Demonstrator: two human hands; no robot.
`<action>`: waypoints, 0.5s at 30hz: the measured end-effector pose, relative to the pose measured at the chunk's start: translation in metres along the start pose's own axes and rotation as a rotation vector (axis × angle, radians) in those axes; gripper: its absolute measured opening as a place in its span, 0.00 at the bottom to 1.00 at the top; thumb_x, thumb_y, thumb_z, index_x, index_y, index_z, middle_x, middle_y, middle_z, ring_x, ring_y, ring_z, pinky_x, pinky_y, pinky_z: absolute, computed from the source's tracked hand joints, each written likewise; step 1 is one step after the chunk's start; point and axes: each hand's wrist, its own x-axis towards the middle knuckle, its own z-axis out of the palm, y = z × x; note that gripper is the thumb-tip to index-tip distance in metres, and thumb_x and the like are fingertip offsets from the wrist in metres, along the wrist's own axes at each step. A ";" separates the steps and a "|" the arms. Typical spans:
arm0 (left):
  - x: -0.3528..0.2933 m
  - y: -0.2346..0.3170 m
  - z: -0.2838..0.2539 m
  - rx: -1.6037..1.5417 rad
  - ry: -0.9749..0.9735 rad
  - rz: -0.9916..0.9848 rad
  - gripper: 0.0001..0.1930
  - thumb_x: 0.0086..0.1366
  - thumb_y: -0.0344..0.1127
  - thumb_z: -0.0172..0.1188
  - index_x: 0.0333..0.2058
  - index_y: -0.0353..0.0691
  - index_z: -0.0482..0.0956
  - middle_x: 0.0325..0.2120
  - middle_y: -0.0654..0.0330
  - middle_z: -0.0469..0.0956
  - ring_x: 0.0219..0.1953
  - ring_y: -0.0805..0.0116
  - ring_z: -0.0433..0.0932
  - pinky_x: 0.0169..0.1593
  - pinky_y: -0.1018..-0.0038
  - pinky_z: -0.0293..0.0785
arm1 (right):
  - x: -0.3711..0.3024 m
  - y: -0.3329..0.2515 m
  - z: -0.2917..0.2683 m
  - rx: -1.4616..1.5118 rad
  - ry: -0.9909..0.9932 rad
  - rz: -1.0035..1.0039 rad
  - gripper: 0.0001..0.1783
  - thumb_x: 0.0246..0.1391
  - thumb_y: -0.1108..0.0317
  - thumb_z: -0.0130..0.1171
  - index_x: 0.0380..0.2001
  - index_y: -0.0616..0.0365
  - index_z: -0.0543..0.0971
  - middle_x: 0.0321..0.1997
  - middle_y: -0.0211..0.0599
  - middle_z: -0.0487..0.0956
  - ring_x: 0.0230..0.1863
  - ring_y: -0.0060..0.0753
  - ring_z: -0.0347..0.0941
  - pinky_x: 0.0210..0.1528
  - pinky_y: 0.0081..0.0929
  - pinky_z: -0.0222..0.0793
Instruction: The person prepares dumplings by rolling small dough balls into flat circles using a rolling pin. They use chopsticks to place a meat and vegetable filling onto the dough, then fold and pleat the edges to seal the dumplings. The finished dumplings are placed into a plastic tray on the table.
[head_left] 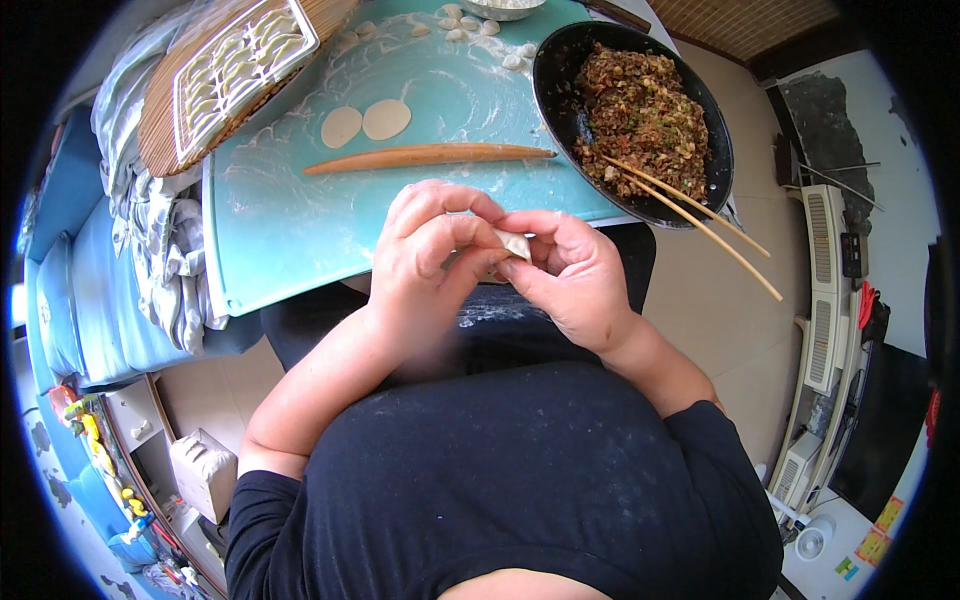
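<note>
Between my two hands, just past the near edge of the table, is a small white dumpling, mostly hidden by fingers. My left hand pinches it from the left, and my right hand pinches its right side with thumb and forefinger. Beyond them a wooden rolling pin lies across the floury turquoise mat. Two round dough wrappers rest behind the pin, edges close together. To the right stands a black pan of chopped filling, with a pair of chopsticks leaning out over its rim.
A white tray with rows of shaped dumplings sits on a round woven board at the far left. Several dough pieces lie near a metal bowl at the back. Striped cloth hangs beside the table.
</note>
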 end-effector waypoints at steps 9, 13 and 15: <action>-0.011 0.003 0.015 -0.947 0.032 -0.617 0.29 0.58 0.36 0.58 0.57 0.36 0.60 0.54 0.51 0.64 0.52 0.64 0.69 0.52 0.70 0.68 | 0.010 -0.005 -0.002 0.218 0.076 0.015 0.16 0.52 0.78 0.54 0.42 0.61 0.62 0.42 0.42 0.73 0.45 0.28 0.72 0.44 0.24 0.73; -0.010 0.001 0.009 -0.961 0.022 -0.738 0.17 0.62 0.32 0.54 0.49 0.34 0.69 0.45 0.53 0.74 0.46 0.68 0.74 0.50 0.73 0.69 | 0.010 -0.006 -0.005 -0.151 0.128 -0.092 0.09 0.55 0.72 0.53 0.37 0.63 0.67 0.35 0.39 0.75 0.37 0.27 0.73 0.38 0.21 0.71; -0.009 -0.001 0.006 -1.008 0.015 -0.801 0.16 0.62 0.32 0.53 0.48 0.34 0.70 0.45 0.52 0.74 0.45 0.69 0.74 0.50 0.74 0.69 | 0.010 -0.010 -0.013 -0.461 0.090 -0.169 0.08 0.56 0.68 0.51 0.32 0.64 0.69 0.30 0.40 0.75 0.32 0.30 0.73 0.33 0.22 0.69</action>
